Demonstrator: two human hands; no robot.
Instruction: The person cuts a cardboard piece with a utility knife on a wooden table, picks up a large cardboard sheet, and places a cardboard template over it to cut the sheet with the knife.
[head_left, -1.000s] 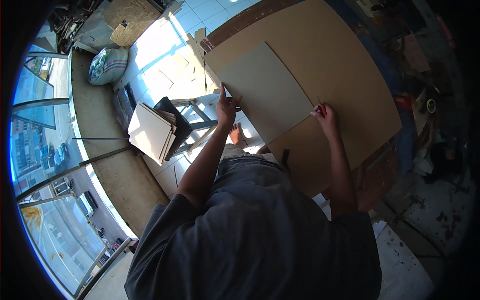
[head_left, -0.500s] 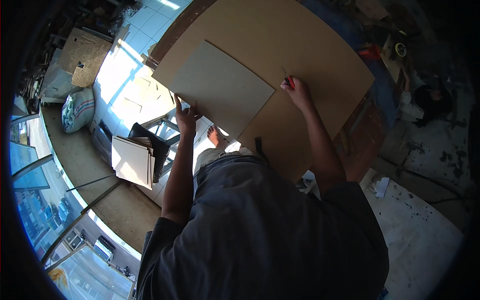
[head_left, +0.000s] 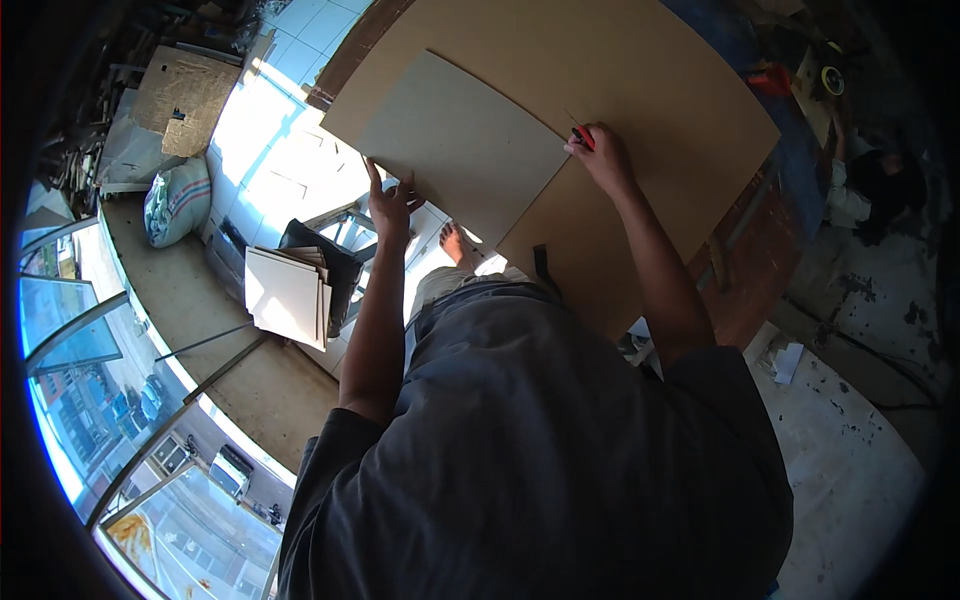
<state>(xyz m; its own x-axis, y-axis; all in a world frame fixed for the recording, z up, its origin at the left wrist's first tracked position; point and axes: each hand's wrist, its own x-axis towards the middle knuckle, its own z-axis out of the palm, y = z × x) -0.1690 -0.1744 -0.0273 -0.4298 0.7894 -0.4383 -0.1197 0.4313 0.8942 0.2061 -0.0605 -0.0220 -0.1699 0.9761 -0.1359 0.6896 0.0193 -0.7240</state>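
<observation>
A square grey tile [head_left: 462, 160] lies flat on a large brown board [head_left: 640, 90]. My left hand [head_left: 392, 200] presses on the tile's near left edge with fingers spread. At the tile's right corner my right hand [head_left: 598, 152] is closed around a small red marking tool [head_left: 581, 134], its tip touching the tile's edge. Both forearms reach up from my dark grey shirt.
A stack of pale square tiles [head_left: 285, 295] rests on a dark stool [head_left: 325, 265] to my left. A tied sack [head_left: 176, 200] lies on the ledge by the windows. A bare foot [head_left: 452, 243] shows under the board. Red and yellow tools [head_left: 800, 78] sit at far right.
The view has shifted so the board and tile sit higher and more to the right. Both hands stay on the tile's edges, the right one at its corner.
</observation>
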